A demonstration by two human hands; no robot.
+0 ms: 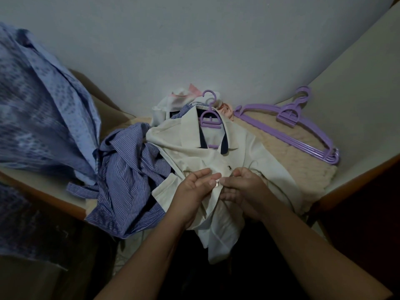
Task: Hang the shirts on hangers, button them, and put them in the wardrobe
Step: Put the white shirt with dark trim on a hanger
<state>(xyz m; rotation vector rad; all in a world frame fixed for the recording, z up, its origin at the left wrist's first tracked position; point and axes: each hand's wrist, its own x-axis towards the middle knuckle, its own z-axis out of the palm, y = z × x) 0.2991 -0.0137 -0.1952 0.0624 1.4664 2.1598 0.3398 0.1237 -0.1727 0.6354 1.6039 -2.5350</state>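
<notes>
A cream shirt (190, 152) with a dark inner collar lies on the table, a purple hanger (210, 118) inside its neck. One dark button (228, 168) below the collar is fastened. My left hand (194, 191) pinches the placket edge at a small shiny button (217, 184). My right hand (244, 189) pinches the opposite placket edge right beside it. The shirt's hem hangs off the front edge.
A blue striped shirt (127, 180) lies crumpled on the left. A light blue patterned shirt (39, 105) hangs at the far left. Several purple hangers (303, 131) lie stacked on a beige cloth (281, 152) at the right. White and pink clothes (184, 98) are heaped behind.
</notes>
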